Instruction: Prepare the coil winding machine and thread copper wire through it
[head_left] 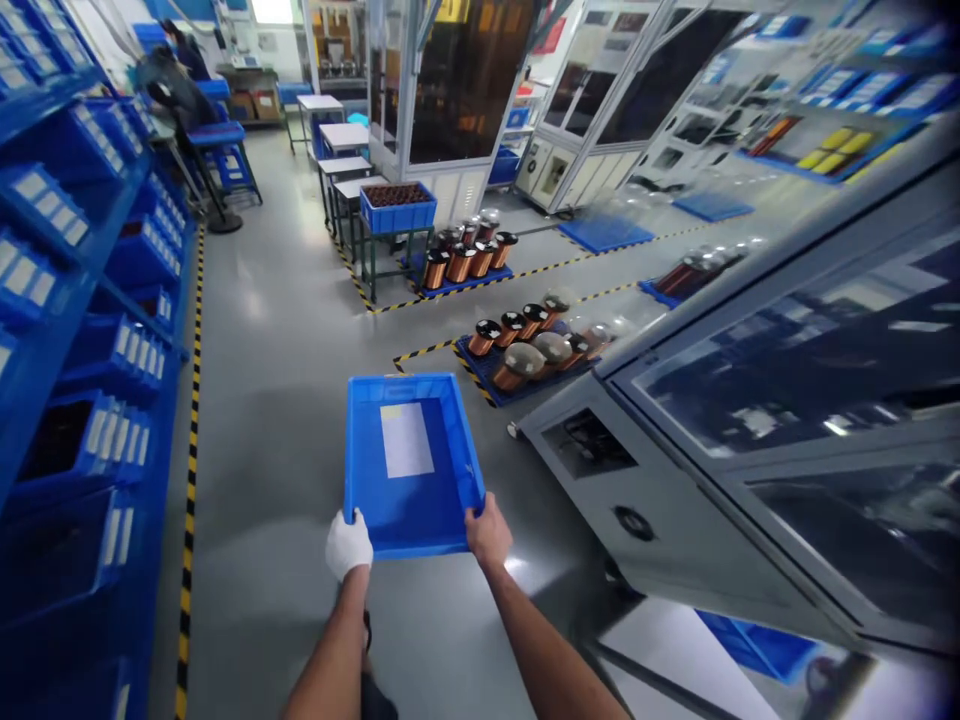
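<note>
A blue plastic bin (360,450) is held out in front of me above the grey floor. Inside it, a white paper sheet (407,440) lies flat on the bottom. My left hand (349,545), in a white glove, is closed on the near left corner of the rim. The near right corner is gripped by my bare right hand (489,532), with the thumb over the edge. Fingers below the rim are hidden on both sides.
Racks of blue bins (124,345) line the left behind striped floor tape (193,430). A large grey machine (720,500) stands close on the right. Copper wire spools (517,365) sit on a pallet ahead. A person (184,60) is at the far left.
</note>
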